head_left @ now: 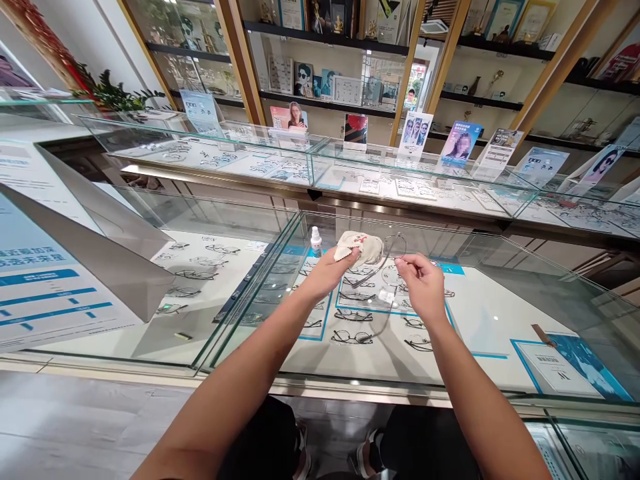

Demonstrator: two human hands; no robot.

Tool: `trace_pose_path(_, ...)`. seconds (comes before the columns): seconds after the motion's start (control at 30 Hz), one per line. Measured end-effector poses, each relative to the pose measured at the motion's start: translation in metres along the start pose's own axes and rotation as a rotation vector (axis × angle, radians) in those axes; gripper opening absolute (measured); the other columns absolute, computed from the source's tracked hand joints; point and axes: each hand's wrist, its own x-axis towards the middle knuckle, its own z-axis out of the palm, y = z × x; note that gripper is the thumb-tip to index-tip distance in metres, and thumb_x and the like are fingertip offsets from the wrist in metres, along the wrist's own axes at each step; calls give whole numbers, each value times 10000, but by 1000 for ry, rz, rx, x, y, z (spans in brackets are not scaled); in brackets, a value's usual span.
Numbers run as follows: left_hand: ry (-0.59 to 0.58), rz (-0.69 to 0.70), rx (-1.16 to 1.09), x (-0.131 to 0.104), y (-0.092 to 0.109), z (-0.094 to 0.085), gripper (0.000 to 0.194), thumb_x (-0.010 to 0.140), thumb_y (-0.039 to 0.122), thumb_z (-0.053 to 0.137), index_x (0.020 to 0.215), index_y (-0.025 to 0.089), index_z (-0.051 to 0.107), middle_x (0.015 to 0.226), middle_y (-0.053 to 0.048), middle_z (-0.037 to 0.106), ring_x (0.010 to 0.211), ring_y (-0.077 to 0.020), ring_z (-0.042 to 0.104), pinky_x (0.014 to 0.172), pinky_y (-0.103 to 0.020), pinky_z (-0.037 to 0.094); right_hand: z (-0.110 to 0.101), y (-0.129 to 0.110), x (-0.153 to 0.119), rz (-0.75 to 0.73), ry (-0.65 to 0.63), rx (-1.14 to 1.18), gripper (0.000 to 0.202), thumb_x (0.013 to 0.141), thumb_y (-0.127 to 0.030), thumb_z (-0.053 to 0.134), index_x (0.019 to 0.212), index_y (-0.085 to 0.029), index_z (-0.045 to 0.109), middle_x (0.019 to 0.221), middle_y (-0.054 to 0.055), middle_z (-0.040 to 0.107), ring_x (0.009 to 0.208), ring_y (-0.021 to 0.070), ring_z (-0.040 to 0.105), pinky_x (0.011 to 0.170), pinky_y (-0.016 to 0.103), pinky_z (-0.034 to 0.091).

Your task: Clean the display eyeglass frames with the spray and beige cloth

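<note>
A cream cleaning cloth (370, 248) with a red print and a zigzag edge is pinched in my left hand (340, 264), its thumb on top. My right hand (423, 280) grips a thin-framed pair of eyeglasses (396, 241) at the frame, fingertips closed. The cloth lies against one side of the eyeglasses, so part of that lens is covered. Both hands are above the glass top of a display case. Just left of the cloth stands a small white spray bottle (316, 242) with a blue label.
Rows of eyeglasses (353, 315) lie inside the glass case below my hands. Folded paper signs (55, 287) stand close on the left. Beyond is another glass counter (280, 143) with upright cards, backed by shelves (330, 40). A printed card (560, 367) lies at right.
</note>
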Motion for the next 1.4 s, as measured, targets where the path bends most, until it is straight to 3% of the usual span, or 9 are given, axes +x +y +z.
trace_pose_path(0.17,-175,72,181,-7,10,9,423,898,565,680,1000,159,739,1013,-78,712,1051,-250,609,974,-340,460,8,4,-1,240,-243,170,366,785,-596,800,812,-234,757,597,-38,436,613,148,367,614,316,328)
trace_pose_path(0.3,-182,50,246,-9,10,12,383,899,540,671,925,162,730,956,-58,697,914,-215,589,860,-318,465,10,4,-1,333,-362,221,362,741,-588,840,798,-234,788,654,-19,581,649,152,443,649,314,371)
trace_pose_path(0.5,-158,-56,111,-7,1,12,375,768,456,818,994,168,738,942,-50,719,902,-215,625,848,-317,471,11,6,1,427,-379,324,348,656,-549,892,798,-239,825,808,30,747,820,206,612,811,354,462)
trace_pose_path(0.67,-197,-111,5,-5,0,12,421,667,365,905,973,140,723,927,-53,732,884,-197,644,859,-317,475,12,9,2,486,-414,345,326,622,-524,914,730,-235,808,820,42,773,828,205,635,834,359,457)
trace_pose_path(0.87,-193,-80,92,-5,-3,10,331,708,371,872,896,149,713,839,-29,700,788,-164,615,759,-284,460,11,6,2,518,-494,306,376,628,-562,904,715,-215,788,733,16,719,733,165,548,770,336,406)
trace_pose_path(1.17,-14,-45,260,-6,-6,10,391,808,553,747,838,166,696,818,-26,680,799,-185,593,744,-296,458,10,6,3,537,-504,355,344,653,-522,900,688,-213,750,787,18,732,726,152,504,750,322,357)
trace_pose_path(1.4,-197,-159,114,-4,-1,4,409,705,449,846,956,160,702,875,-36,708,813,-184,612,758,-295,466,6,21,6,503,-495,361,290,714,-486,863,732,-211,774,822,17,743,659,130,422,697,319,300)
